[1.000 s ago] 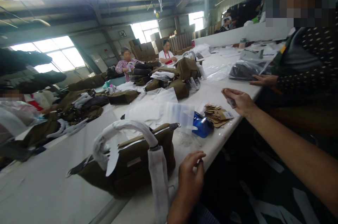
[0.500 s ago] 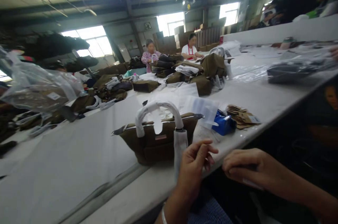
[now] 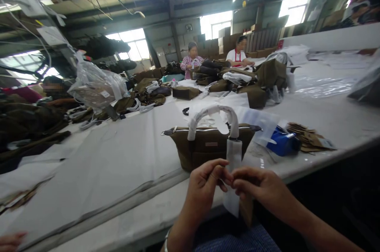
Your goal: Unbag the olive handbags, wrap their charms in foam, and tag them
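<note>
The left grip and right grip meet at curled fingertips, both forearms slanting inward.

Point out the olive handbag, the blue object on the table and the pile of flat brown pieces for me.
Olive handbag (image 3: 203,155): head view, on its front panel.
Blue object (image 3: 282,142): head view, middle of its visible side.
Pile of flat brown pieces (image 3: 310,138): head view, middle of its upper surface.
</note>
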Demonstrator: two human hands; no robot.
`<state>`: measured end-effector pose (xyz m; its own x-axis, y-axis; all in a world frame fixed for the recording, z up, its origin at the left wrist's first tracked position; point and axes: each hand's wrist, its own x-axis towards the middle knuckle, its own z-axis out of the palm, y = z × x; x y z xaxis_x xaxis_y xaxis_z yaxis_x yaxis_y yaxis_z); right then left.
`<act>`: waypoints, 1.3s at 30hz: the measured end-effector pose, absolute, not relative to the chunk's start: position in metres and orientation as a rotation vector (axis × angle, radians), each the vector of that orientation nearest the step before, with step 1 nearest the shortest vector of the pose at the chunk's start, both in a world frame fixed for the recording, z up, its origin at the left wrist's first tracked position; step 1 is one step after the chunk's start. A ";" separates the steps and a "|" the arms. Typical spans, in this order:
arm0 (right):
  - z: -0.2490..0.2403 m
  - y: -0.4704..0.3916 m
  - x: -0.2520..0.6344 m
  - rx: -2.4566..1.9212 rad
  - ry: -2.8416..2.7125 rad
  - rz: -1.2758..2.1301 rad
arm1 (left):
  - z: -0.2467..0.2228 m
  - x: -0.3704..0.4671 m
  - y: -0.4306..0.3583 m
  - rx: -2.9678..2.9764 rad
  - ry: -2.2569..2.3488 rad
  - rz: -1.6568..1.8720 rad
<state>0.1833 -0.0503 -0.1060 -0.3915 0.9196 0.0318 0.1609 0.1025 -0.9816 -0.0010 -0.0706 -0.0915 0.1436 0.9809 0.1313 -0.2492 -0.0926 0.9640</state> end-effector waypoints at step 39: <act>-0.068 0.024 0.119 -1.016 -2.011 0.911 | -0.055 -0.136 -0.009 2.086 1.704 1.310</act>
